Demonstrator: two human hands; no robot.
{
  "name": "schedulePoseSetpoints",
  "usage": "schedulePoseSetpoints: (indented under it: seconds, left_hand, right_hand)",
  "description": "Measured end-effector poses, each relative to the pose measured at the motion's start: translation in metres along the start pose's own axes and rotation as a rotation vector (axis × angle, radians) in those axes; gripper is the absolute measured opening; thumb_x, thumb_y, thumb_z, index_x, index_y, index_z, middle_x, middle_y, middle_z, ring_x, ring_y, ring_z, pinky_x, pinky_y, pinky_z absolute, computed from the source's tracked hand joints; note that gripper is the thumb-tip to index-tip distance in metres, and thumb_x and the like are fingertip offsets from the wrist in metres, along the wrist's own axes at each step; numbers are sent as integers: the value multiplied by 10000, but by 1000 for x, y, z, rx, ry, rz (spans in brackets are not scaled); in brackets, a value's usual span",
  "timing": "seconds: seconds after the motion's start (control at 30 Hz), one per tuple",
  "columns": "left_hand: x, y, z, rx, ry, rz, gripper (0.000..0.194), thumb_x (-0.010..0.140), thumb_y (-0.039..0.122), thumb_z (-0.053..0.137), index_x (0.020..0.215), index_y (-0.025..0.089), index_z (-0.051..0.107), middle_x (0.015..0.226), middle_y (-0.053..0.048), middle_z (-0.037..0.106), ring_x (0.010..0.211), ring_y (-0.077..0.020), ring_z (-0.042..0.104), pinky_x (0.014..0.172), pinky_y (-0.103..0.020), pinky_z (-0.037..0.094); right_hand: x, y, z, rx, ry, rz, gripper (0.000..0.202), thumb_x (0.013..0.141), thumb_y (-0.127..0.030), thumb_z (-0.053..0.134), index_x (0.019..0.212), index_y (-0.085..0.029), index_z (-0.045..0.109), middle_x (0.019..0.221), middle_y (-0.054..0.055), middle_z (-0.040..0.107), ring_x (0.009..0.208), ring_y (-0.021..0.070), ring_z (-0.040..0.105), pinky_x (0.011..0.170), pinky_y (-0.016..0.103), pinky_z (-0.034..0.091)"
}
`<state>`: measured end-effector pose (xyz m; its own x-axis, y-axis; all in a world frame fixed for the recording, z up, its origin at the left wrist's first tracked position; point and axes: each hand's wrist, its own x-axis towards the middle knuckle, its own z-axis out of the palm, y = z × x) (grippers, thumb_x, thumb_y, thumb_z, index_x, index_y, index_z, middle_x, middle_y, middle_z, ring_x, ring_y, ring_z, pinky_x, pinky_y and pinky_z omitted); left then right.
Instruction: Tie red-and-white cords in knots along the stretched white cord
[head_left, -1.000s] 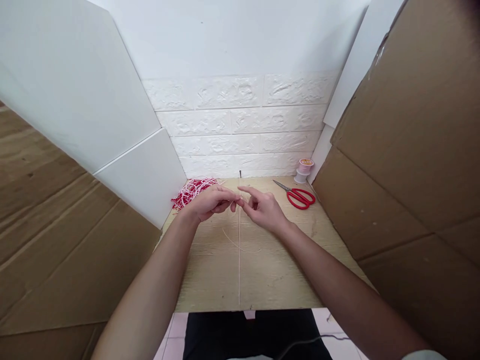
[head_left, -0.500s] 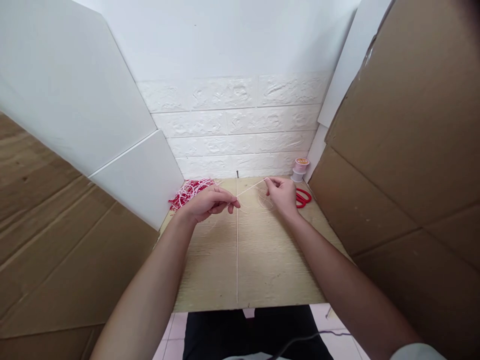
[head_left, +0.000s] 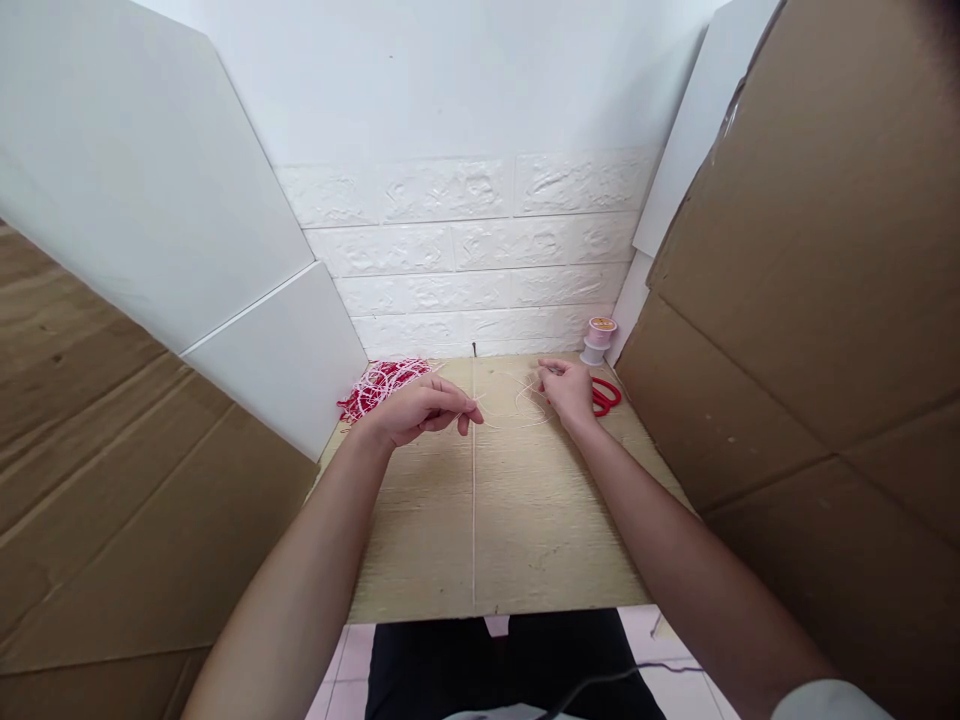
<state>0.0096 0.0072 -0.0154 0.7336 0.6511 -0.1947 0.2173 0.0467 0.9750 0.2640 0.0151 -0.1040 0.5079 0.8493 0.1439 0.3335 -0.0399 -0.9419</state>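
Note:
A thin pale cord (head_left: 473, 510) runs straight down the middle of the wooden board, from a nail (head_left: 474, 349) at the back to the front edge. My left hand (head_left: 429, 408) is closed in a pinch on thin thread beside this cord, just left of centre. From its fingertips a fine pale thread (head_left: 514, 428) curves loosely over the board toward the right. My right hand (head_left: 568, 390) is closed near the back right, thumb against fingers; what it pinches, if anything, is too fine to make out. Red-handled scissors (head_left: 606, 396) lie partly hidden behind it.
A tangled heap of red and white cord (head_left: 384, 382) lies at the back left. Two stacked spools (head_left: 601, 334) stand in the back right corner. White panels and cardboard (head_left: 810, 330) wall in both sides, with a white brick-patterned wall (head_left: 480, 240) behind.
The thread that was stretched taut between my hands has gone slack and lies in loose curves. My right hand has shifted slightly down; my left hand has barely moved.

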Motion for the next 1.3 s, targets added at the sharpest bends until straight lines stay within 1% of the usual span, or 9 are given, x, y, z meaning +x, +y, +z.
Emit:
schedulePoseSetpoints:
  seconds: [0.07, 0.17, 0.27, 0.37, 0.6, 0.8, 0.9, 1.1, 1.3]
  left_hand:
    - [1, -1, -1, -16, 49, 4, 274, 820, 340, 713, 837, 74, 776, 670, -94, 641, 422, -9, 287, 438, -232, 158]
    - [3, -3, -1, -57, 136, 11, 293, 823, 358, 714, 880, 76, 772, 674, -71, 618, 425, -8, 273, 436, -234, 142]
    - [7, -7, 0, -91, 178, 23, 315, 831, 380, 712, 918, 81, 766, 681, -54, 608, 417, -3, 250, 437, -238, 119]
    - [11, -11, 3, -93, 160, 16, 332, 831, 401, 714, 927, 87, 761, 685, -49, 608, 418, -6, 254, 440, -241, 109]
    - [19, -15, 16, -23, 81, -53, 384, 806, 433, 733, 974, 88, 761, 724, -65, 626, 442, -16, 257, 435, -237, 104]
    - [22, -17, 18, -36, 85, -17, 379, 812, 441, 723, 915, 77, 746, 713, -61, 612, 448, -19, 258, 434, -234, 104]
    - [21, -17, 19, -16, 74, -26, 387, 809, 447, 725, 930, 80, 751, 722, -65, 618, 454, -22, 263, 438, -237, 101]
    - [17, -11, 21, 1, 53, -63, 373, 806, 420, 722, 961, 84, 764, 743, -82, 640, 458, -27, 263, 447, -246, 118]
    - [18, -13, 20, -32, 37, -67, 331, 805, 391, 713, 906, 82, 770, 731, -100, 655, 451, -31, 271, 443, -248, 121]
  right_hand:
    - [-4, -7, 0, -14, 97, -83, 397, 693, -229, 592, 1072, -143, 674, 656, -7, 585, 576, 151, 502, 579, 264, 361]
    - [-18, -25, -1, 56, 165, -217, 350, 726, -249, 573, 1053, -141, 630, 634, -31, 518, 589, 140, 481, 596, 265, 352]
    - [-36, -43, 3, 199, -130, -215, 237, 766, -359, 584, 773, -136, 664, 590, -16, 475, 544, 114, 428, 538, 261, 318]
    - [-53, -55, 9, 360, -452, -32, 436, 809, -528, 563, 821, -121, 716, 557, -14, 476, 449, 98, 379, 453, 265, 263]
    - [-59, -57, 12, 557, -517, 167, 367, 666, -451, 748, 803, -115, 691, 513, -45, 445, 433, 56, 307, 422, 228, 189]
    - [-58, -54, 14, 552, -657, 195, 372, 698, -484, 713, 779, -123, 679, 563, -14, 526, 444, 55, 340, 416, 223, 163]
    - [-58, -53, 14, 542, -613, 162, 331, 663, -429, 736, 721, -111, 670, 530, -16, 501, 443, 54, 336, 426, 226, 182]
    - [-46, -51, 8, 546, -367, 311, 296, 615, -359, 741, 753, -107, 669, 486, -62, 402, 421, 50, 270, 407, 227, 139]
    - [-38, -44, 8, 599, -339, 358, 286, 617, -342, 739, 760, -108, 657, 507, -67, 393, 428, 46, 277, 397, 215, 131]
